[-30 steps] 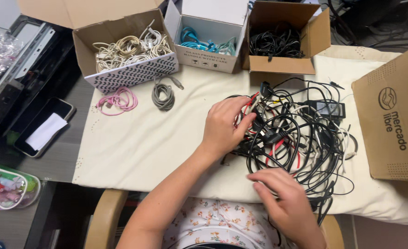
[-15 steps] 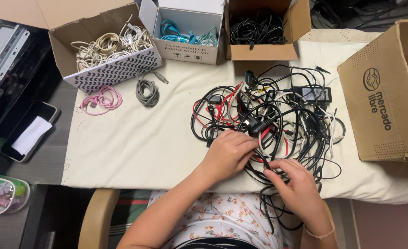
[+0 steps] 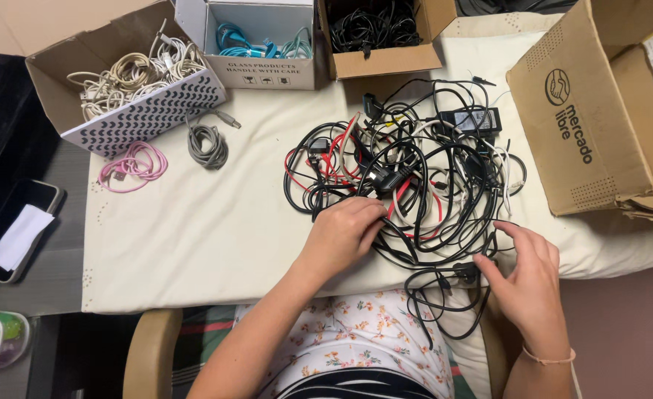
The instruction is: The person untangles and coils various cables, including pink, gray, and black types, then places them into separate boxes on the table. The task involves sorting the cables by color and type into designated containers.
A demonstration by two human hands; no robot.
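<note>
I see my left hand [image 3: 345,233] resting on the near left edge of a tangled pile of cables [image 3: 408,174], mostly black with red and white strands running through it. Its fingers are curled loosely, the fingertips [image 3: 377,210] pinching a black strand at the edge of the heap. My right hand [image 3: 526,277] sits at the near right of the tangle, fingers half open and spread, the fingertips touching a black cable loop [image 3: 448,292] that hangs over the near edge of the cloth-covered table [image 3: 193,244]; I cannot tell whether it truly grips the strand. A black power brick [image 3: 468,118] lies at the far side of the pile.

Far left stands a cardboard box of cream cables [image 3: 131,81], beside it a white box of blue cables [image 3: 256,44], then a box of black cables [image 3: 378,33]. A pink coil [image 3: 134,164] and a grey coil [image 3: 208,142] lie just near the first box. A large cardboard box [image 3: 600,111] stands right.
</note>
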